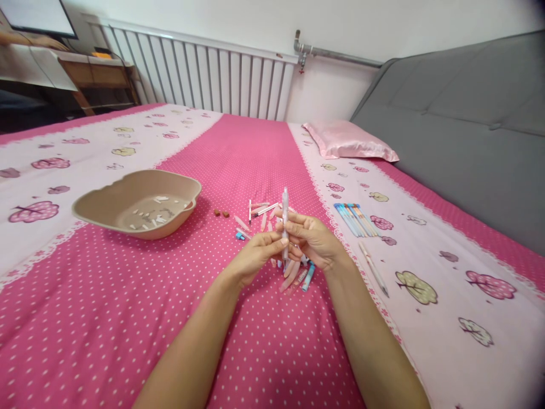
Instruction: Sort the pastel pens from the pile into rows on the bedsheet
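Upright between my two hands is a pale, whitish-pink pen (285, 199). My left hand (255, 255) pinches its lower part with thumb and fingers. Just above, my right hand (317, 241) grips the barrel from the other side. On the bedspread beneath lies a loose pile of pink pen parts (290, 276), partly hidden by my hands. A blue pen piece (309, 276) lies by my right wrist, and a small blue cap (240, 236) is left of the pile. Thin dark-tipped refills (266, 209) lie behind it.
A beige basin (136, 221) holding small white pieces stands at left. Two small brown pieces (221, 213) lie beside it. To the right are a row of blue-topped pens (356, 220) and one single pen (373, 268). Farther back is a pink pillow (349, 140); a person's arm (36, 41) rests on a desk.
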{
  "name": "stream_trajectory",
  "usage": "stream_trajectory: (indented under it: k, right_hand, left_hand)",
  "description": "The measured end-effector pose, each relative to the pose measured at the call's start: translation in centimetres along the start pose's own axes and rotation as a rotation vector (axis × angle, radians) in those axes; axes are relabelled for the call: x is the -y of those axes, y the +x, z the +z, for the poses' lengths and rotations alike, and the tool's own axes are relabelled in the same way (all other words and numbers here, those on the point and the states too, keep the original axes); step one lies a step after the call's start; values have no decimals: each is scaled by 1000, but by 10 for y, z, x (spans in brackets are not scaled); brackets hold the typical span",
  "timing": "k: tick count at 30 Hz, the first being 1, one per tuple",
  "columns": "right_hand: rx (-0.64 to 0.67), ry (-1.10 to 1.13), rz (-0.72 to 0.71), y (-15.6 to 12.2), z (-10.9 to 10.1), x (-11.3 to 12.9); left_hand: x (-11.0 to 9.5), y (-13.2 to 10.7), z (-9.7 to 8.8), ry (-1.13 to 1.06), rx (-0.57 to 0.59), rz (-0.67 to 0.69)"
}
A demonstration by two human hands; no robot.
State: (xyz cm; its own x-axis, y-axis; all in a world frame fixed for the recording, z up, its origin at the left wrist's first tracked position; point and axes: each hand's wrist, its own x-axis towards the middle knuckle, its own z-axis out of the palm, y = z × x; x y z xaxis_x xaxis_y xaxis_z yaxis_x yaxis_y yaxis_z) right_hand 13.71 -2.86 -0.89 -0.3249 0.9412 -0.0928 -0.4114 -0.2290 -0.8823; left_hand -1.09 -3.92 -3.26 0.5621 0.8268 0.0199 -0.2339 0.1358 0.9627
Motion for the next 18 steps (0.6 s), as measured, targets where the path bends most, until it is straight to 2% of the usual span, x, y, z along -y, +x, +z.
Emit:
stream_trajectory:
  k: [8, 14, 18]
  right_hand:
    - [-143, -67, -30, 4, 0, -8]
    - [-209, -122, -56, 5, 1, -12]
    - [-170, -95, -86, 4, 1, -9]
  left_hand:
    - [2, 4, 2, 10, -122, 9]
    - [8, 7, 1, 124, -224, 20]
    - [6, 4, -2, 85, -160, -18]
